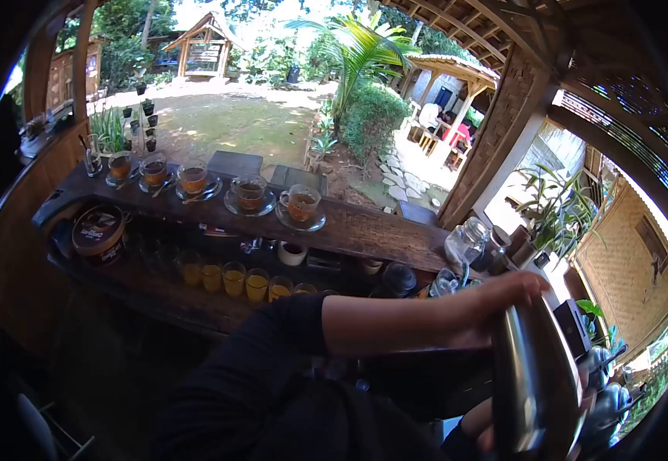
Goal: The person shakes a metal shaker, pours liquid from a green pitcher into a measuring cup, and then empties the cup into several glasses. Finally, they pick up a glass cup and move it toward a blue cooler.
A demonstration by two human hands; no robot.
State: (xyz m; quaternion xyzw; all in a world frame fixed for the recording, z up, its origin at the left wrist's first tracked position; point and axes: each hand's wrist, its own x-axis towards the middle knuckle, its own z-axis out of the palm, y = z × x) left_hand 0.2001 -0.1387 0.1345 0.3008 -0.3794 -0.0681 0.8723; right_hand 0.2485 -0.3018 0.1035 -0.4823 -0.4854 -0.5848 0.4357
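Note:
A tall, shiny metal container (530, 376) is held tilted at the lower right, close to the camera. Whether it is a jug, a shaker or a flask I cannot make out. My left arm reaches across from the left, and my left hand (520, 293) is closed over the container's upper end. Lower down, my right hand (481, 422) is against the container's side, mostly hidden behind it, with a bit of finger showing at the far edge. Both hands are in shade, and the container's opening and contents are out of sight.
Several glass cups of tea (301, 203) stand on saucers along the wooden bar top (372, 229). Below, glasses of yellow drink (256, 286) line the shelf beside a round brown tub (98, 233). Glass jars (468, 238) stand near my left hand; metal kettles (609, 407) are at far right.

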